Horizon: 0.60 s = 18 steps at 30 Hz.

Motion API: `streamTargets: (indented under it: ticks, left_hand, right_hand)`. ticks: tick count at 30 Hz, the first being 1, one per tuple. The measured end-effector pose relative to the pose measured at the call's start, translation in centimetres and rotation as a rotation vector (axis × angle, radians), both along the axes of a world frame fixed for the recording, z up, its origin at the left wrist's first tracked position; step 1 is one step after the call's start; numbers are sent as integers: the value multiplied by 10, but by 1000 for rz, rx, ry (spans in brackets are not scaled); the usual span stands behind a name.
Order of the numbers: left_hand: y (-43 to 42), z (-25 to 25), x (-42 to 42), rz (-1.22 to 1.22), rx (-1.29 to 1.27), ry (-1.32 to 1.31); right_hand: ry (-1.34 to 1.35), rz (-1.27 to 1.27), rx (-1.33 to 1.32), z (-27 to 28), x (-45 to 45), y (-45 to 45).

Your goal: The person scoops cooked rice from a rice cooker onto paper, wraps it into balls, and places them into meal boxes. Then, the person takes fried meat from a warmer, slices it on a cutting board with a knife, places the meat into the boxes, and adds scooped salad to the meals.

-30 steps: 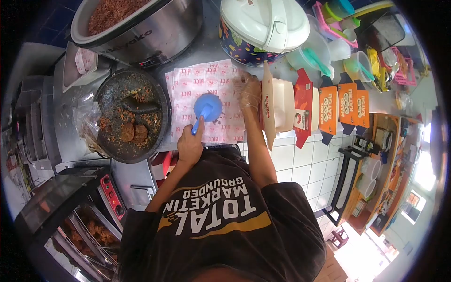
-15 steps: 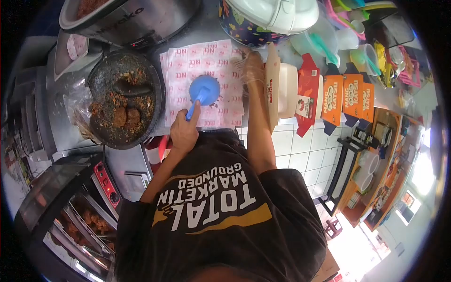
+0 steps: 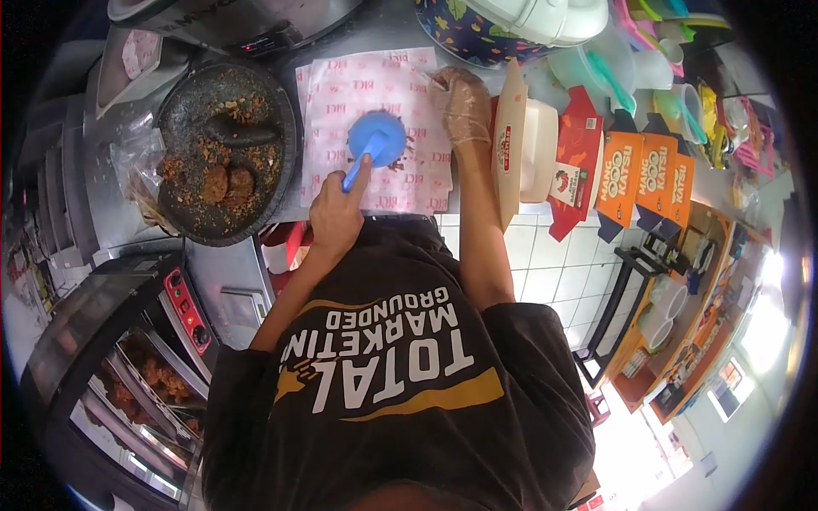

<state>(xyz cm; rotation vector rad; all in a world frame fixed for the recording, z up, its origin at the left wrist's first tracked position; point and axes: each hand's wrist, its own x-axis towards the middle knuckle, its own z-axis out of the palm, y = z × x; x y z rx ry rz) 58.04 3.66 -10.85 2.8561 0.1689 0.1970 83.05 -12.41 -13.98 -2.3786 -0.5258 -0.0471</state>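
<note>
My left hand is closed round the handle of a blue rice scoop, with the index finger stretched along it. The scoop's round bowl lies face down on printed pink-and-white wrapping paper; small dark bits show round its rim. At the paper's right edge is my right hand, in a clear plastic glove, fingers curled and partly hidden. What those fingers hold, if anything, cannot be made out. Left of the paper stands a dark stone mortar with a pestle, crumbly seasoning and two browned pieces.
A metallic rice cooker and a patterned pot with a white lid stand at the back. Folded cartons line the right, beside plastic cups. A heated cabinet with fried food is at lower left.
The whole view has shifted slightly. My right hand has moved a little and its fingers look more curled. My left hand keeps the scoop on the paper.
</note>
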Motion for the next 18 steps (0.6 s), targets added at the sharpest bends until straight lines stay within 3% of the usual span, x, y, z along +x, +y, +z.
streamTargets:
  ticks: [4, 6, 7, 8, 10, 12, 16, 18]
  left_hand:
    - [-2, 6, 1, 24, -17, -76]
    - [-4, 13, 2, 34, -43, -61]
    - [-5, 12, 2, 36, -43, -59]
    - [-5, 11, 2, 34, -38, -66]
    - [-5, 9, 8, 31, -35, -81]
    - [-6, 10, 5, 21, -28, -50]
    - [-3, 16, 2, 8, -74, -179]
    - [2, 30, 2, -17, -212, -228]
  right_hand:
    - [-34, -61, 60, 1, -12, 1]
    - [-358, -7, -46, -6, -8, 0]
    - [-356, -5, -46, -9, -5, 0]
    - [128, -126, 255, -11, -3, 1]
    - [611, -241, 547, -3, 1, 4]
    - [245, -97, 176, 1, -9, 1]
    - [-42, 8, 19, 10, -20, 2]
    - [456, -197, 683, 18, -23, 12]
